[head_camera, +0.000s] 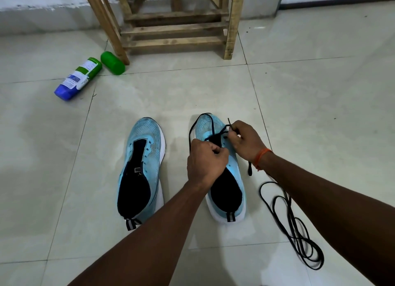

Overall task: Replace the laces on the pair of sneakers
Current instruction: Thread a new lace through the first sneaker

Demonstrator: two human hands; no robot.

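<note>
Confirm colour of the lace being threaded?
Dark navy, near black. The lace shows best in the head view, across the right sneaker.

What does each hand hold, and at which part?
Both grip the dark lace of the right sneaker: right hand near its tip, left hand further along it.

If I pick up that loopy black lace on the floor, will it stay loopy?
Probably not: the loose lace lies in limp, uneven coils, so it likely flops and dangles. It looks thin, so probably very light.
</note>
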